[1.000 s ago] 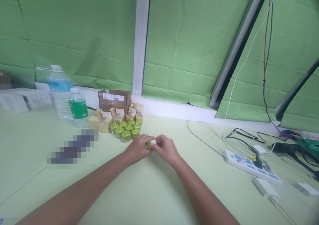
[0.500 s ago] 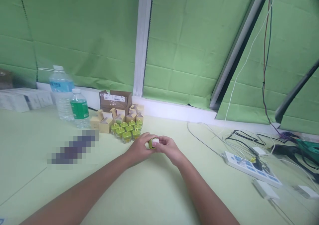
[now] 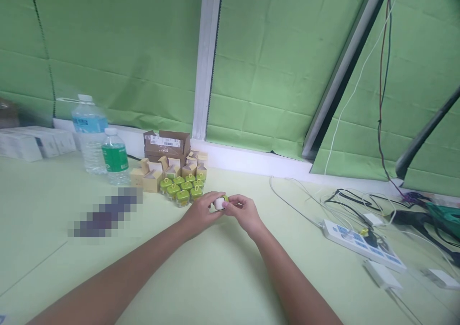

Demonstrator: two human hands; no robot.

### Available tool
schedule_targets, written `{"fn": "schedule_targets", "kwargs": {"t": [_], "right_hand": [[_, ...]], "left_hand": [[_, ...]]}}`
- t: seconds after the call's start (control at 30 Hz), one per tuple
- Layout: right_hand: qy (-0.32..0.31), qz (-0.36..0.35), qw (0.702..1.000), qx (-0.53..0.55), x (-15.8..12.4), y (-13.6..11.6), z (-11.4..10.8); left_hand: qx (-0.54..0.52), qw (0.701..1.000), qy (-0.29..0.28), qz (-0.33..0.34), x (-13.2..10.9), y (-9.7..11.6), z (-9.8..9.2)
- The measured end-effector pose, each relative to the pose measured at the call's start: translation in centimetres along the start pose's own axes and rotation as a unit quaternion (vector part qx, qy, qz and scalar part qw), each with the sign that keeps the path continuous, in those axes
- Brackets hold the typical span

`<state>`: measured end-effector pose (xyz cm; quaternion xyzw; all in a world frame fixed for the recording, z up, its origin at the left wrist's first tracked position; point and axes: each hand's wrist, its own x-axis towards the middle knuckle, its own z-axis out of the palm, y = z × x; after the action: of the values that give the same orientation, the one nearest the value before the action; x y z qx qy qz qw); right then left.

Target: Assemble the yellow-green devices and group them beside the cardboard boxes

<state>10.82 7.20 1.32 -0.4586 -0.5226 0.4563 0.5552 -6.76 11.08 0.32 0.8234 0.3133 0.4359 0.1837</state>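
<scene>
Both hands meet over the pale green table (image 3: 223, 286), around a small green and white piece (image 3: 220, 203). My left hand (image 3: 201, 214) grips its left side between thumb and fingers. On its right side, the thumb and fingers of my right hand (image 3: 244, 213) are closed on it too. The white part faces the camera, with green showing at the upper right. Just left of my left hand stand several small clear jars with green lids (image 3: 182, 196), grouped closely. Behind them are several small open cardboard boxes (image 3: 153, 180).
A brown carton (image 3: 167, 147) stands behind the small boxes. Further left are a large water bottle (image 3: 89, 135), a green-labelled bottle (image 3: 115, 158) and white boxes (image 3: 21, 145). A power strip (image 3: 362, 244) with tangled cables and a white adapter (image 3: 383, 274) lies right.
The small piece has turned between my fingers: its white part now points left and its green part sits to the right. Both hands keep nearly the same place.
</scene>
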Motion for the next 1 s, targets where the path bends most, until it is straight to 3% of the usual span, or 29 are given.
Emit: {"fn": "schedule_targets", "kwargs": {"t": [0.13,0.23,0.33,0.4,0.5,0.63,0.77,1.0], "right_hand": [[0.038,0.046,0.996,0.064,-0.2,-1.0,-0.1],[-0.014,0.091,0.987,0.129,-0.4,-1.3,-0.1],[-0.047,0.081,0.985,0.142,-0.4,-0.8,0.0],[-0.02,0.048,0.994,0.099,-0.2,-0.3,0.0],[0.05,-0.037,0.997,-0.05,0.4,0.2,-0.7],[0.151,-0.155,0.935,-0.282,1.2,0.2,-3.0],[0.2,-0.155,0.897,-0.363,1.6,0.5,-4.9],[0.154,-0.119,0.907,-0.373,2.0,2.1,-5.2]], "left_hand": [[-0.064,0.996,-0.022,-0.064,0.0,0.7,-0.1],[-0.114,0.991,-0.022,-0.061,0.0,1.2,-0.1],[-0.134,0.99,-0.018,-0.048,-0.1,1.2,0.2],[-0.135,0.989,-0.024,-0.048,-0.1,1.0,0.4],[-0.123,0.991,-0.026,-0.056,-0.3,0.6,0.9],[-0.074,0.994,-0.028,-0.079,-0.4,-0.3,1.3],[-0.036,0.994,-0.047,-0.093,-0.6,-1.2,1.4],[-0.027,0.993,-0.075,-0.082,-1.0,-1.4,1.7]]}}
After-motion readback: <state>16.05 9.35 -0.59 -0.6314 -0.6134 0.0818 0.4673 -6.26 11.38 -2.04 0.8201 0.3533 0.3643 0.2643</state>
